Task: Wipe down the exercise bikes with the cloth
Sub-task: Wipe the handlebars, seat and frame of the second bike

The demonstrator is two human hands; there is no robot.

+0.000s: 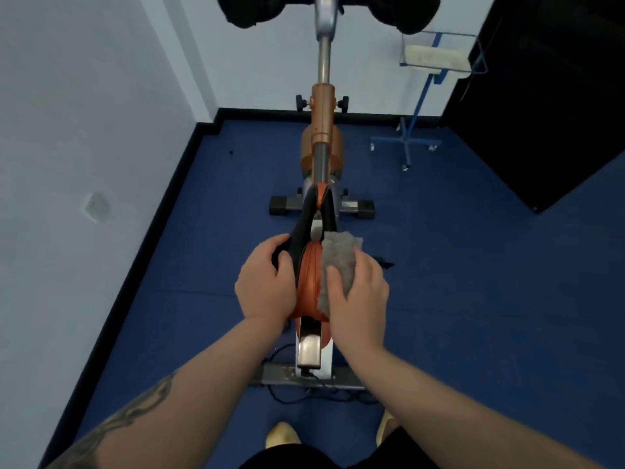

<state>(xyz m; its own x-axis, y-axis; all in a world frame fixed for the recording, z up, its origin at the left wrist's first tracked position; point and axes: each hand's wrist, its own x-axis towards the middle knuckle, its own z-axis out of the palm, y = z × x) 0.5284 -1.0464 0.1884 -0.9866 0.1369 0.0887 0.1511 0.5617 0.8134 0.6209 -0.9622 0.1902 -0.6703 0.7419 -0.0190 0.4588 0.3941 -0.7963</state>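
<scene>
On the orange and black saddle [309,282] of the exercise bike [323,130], the left hand [265,282] curls around the saddle's left edge while the right hand [358,292] grips the grey cloth [338,258] against its right side.

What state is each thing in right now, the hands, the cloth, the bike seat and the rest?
Left hand: gripping the seat's left side.
Right hand: pressing the cloth onto the seat.
Cloth: grey, crumpled, draped over the seat's right side.
Seat: orange and black, held between both hands.
Bike: upright on the blue floor.
Blue stand: upright by the wall, white pad on top.
</scene>
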